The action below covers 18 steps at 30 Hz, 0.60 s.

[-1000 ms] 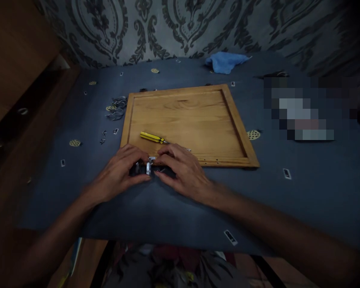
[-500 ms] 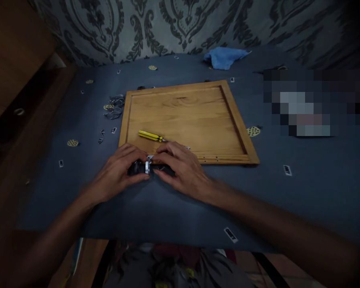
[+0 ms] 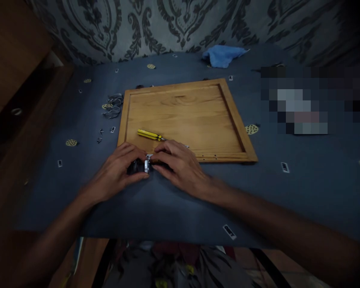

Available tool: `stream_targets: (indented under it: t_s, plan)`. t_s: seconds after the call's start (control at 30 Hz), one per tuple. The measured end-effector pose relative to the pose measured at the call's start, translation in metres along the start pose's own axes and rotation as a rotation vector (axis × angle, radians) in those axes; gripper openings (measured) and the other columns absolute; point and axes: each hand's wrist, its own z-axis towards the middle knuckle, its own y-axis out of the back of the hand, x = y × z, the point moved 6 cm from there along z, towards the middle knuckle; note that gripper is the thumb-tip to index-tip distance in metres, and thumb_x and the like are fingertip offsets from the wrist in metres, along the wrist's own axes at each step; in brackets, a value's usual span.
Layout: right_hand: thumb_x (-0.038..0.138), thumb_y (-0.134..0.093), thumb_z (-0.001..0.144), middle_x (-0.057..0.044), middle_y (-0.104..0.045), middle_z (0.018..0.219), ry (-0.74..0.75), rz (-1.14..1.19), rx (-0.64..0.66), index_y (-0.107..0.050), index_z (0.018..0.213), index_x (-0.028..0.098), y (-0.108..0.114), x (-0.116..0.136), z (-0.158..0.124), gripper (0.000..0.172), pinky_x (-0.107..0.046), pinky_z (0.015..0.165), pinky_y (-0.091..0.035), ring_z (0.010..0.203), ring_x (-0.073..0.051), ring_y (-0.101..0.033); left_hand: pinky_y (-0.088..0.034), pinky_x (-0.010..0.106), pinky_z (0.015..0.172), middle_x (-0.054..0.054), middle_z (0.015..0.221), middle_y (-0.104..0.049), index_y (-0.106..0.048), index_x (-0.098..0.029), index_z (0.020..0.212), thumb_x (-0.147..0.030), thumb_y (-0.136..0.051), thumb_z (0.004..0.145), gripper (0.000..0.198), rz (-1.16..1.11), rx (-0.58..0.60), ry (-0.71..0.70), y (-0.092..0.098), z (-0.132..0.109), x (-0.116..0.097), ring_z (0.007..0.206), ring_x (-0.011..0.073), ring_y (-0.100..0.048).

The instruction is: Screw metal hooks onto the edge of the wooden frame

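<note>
A wooden panel with a raised frame (image 3: pixel 180 108) lies on the table. At its near edge, left of the middle, sits a small shiny metal fitting (image 3: pixel 147 165), whose exact kind I cannot make out. My left hand (image 3: pixel 117 170) grips it from the left, thumb low and fingers on the wood's edge. From the right, my right hand (image 3: pixel 180 168) closes thumb and fingers at the same fitting, its fingertips partly hidden. A screwdriver with a yellow handle (image 3: pixel 150 135) rests on the panel, its shaft partly behind my right hand. Small dark holes show along the near frame rail.
Several curved metal pieces (image 3: pixel 113 106) lie left of the panel, with a few small screws (image 3: pixel 100 136) nearer me. A blue cloth (image 3: pixel 223 56) is at the back by the patterned wall. A blurred-out object (image 3: pixel 303 106) stands at the right. Wooden furniture (image 3: pixel 15 60) borders the left side.
My right thumb has moved in closer to the fitting, narrowing the gap there. The whole view has shifted slightly; the panel and screwdriver stay in place.
</note>
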Motion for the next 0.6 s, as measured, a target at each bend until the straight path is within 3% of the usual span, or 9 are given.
stream_targets:
  t_s: [0.6]
  plan:
    - [0.018, -0.062, 0.099, -0.009, -0.069, 0.100, -0.029, 0.048, -0.029, -0.075, 0.101, 0.018, -0.0048, -0.0028, 0.0097, 0.014, -0.039, 0.087, -0.056, 0.097, -0.023, -0.063, -0.051, 0.036, 0.091, 0.006, 0.106, -0.072, -0.066, -0.020, 0.107, -0.051, -0.065, 0.098, 0.033, 0.017, -0.029, -0.039, -0.0010, -0.0009, -0.0001, 0.102, 0.0231, -0.065]
